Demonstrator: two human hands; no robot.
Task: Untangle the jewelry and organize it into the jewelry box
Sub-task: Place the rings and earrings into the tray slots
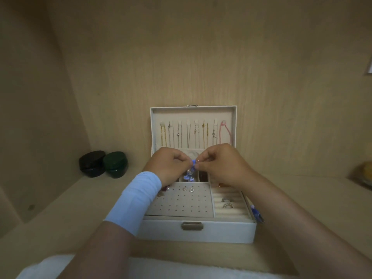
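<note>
Closest to me a pale fluffy cloth (181, 267) lies along the worktop (302, 200) edge. Behind it sits the white jewelry box (161, 231), open, its brass latch (191, 226) facing the person. Inside at the front is a grey stud panel (181, 206) with a pair of small sparkly earrings (188, 189), and to its right are ring rolls (225, 213) holding two rings (227, 202).

Above the back compartments the left hand (171, 164), which has a light blue band (136, 198) on its wrist, and the right hand (219, 162) meet fingertip to fingertip. Both pinch the top of a blue beaded piece (190, 172), which hangs down between them over the box.

It looks featherlight and delicate, loose discs on fine wire, likely to snag or bend if tugged. I'd hold it by the metal hook at the top, not by the dangling beads, and tease it apart gently.

A second blue piece (256, 213) lies on the worktop against the box's right wall, just under the right forearm, where a sweep of the arm could knock it.

Behind the hands the lid (193, 108) stands upright with necklaces (189, 135) hanging in a row, close enough to catch a knuckle. The compartments are narrow. Open room lies on either side, out to two dark round pots (103, 164) at far left.
</note>
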